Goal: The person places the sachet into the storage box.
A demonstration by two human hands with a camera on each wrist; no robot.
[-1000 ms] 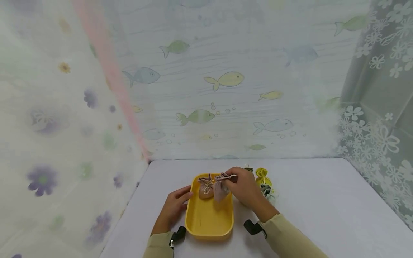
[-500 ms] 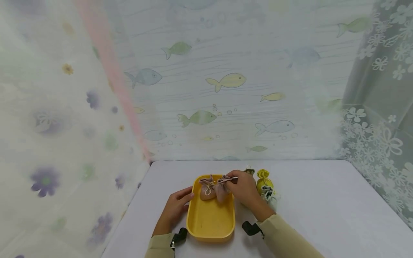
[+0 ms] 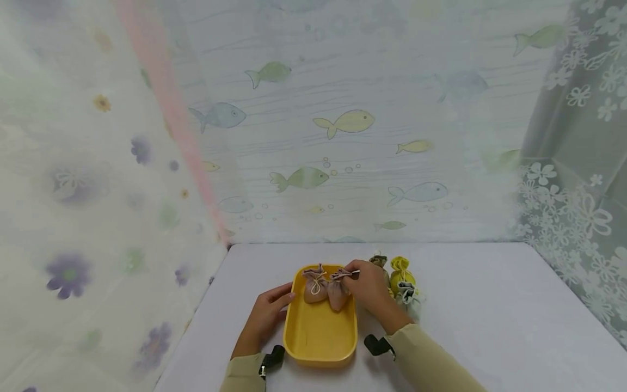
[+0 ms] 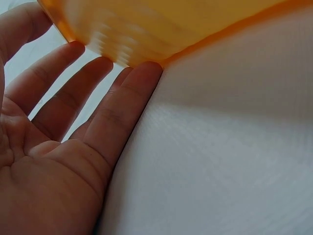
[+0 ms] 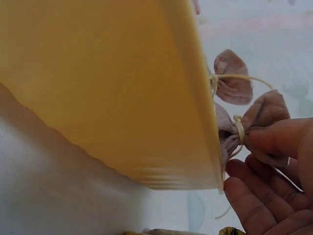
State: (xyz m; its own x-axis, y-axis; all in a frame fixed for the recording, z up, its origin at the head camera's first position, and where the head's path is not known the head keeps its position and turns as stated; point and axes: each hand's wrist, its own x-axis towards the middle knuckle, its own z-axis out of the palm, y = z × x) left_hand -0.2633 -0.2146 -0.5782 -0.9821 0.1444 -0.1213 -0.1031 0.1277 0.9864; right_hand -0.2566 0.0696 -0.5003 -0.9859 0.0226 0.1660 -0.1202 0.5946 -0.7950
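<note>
Crinkly pinkish drawstring pouch [image 3: 337,297] is being pinched by the right hand [image 3: 370,285], bit lower now; yellow tray [image 3: 320,335] is being touched by relaxed left hand [image 3: 267,312].

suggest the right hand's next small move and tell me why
I'd probably have the right hand gently release the pinched pouch. Its body is already inside the yellow tray, beside the other pinkish pouch, and the left hand touches the tray's side, which may help steady it.
</note>
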